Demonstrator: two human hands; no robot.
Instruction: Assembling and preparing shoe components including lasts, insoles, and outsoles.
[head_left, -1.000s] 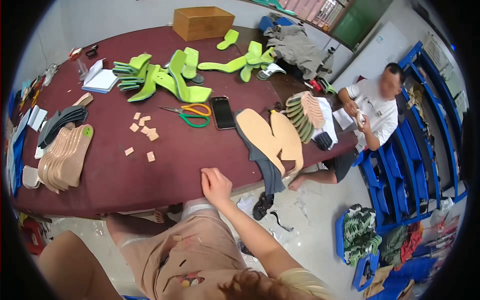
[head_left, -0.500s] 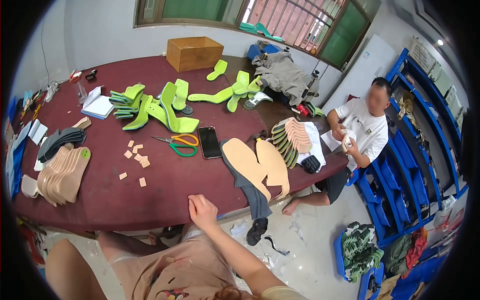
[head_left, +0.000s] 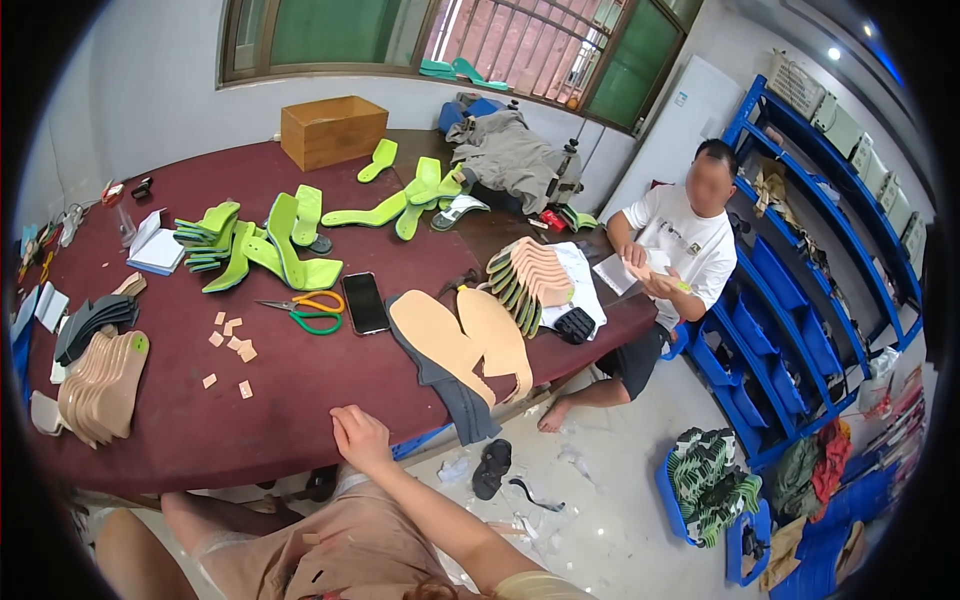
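Observation:
My right hand rests at the near edge of the maroon table, its fingers loosely bent on the surface, holding nothing that I can see. My left hand is out of sight. Just beyond my right hand lie two big beige sole-shaped sheets on dark grey material. A black phone and scissors with orange and green handles lie farther in. Several small beige squares are scattered left of them. A stack of beige insoles stands at the left.
Lime-green insoles spread across the table's middle, before a wooden box. At right, a co-worker handles a beige piece beside more stacked insoles. Blue shelving and a filled blue basket stand beyond. A dark shoe lies on the floor.
The whole view has swung rightward, so the table's things sit farther left. My right hand stays at the table edge. The co-worker's hands have shifted around the beige piece.

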